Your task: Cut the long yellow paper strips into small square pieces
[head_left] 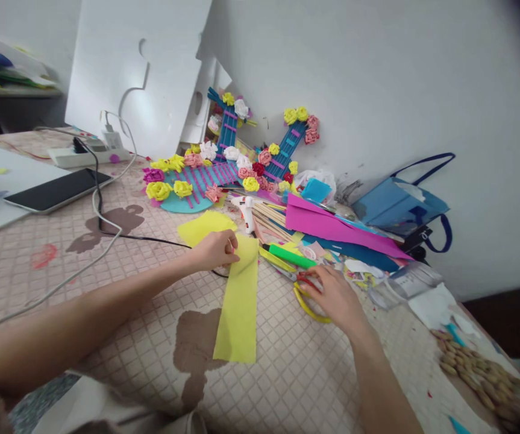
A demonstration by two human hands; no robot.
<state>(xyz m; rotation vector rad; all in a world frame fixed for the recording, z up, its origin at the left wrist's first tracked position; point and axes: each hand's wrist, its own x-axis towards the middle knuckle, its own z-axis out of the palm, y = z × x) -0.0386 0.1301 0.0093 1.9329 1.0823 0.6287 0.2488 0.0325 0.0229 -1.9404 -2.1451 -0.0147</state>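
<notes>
My left hand [217,250] is closed in a pinch at a strip of yellow crepe paper [240,313], which hangs toward me flat on the table. More of the yellow paper spreads out behind that hand. Over on the right, my right hand [334,295] has its fingers closed around the red inner part of the handle of a pair of scissors [307,301] with yellow loops. The blades point away to the left, partly under or beside a green cutter-like tool [291,255]. A white glue gun [245,212] stands just behind the yellow paper.
Paper-flower decorations [205,181] lean against the wall. Wooden sticks [271,218], magenta sheets [332,226] and scraps crowd the back right. A tablet [58,190], power strip [79,155] and cables [151,239] are on the left. Peanuts [481,374] lie right; a blue bag [399,205] stands behind.
</notes>
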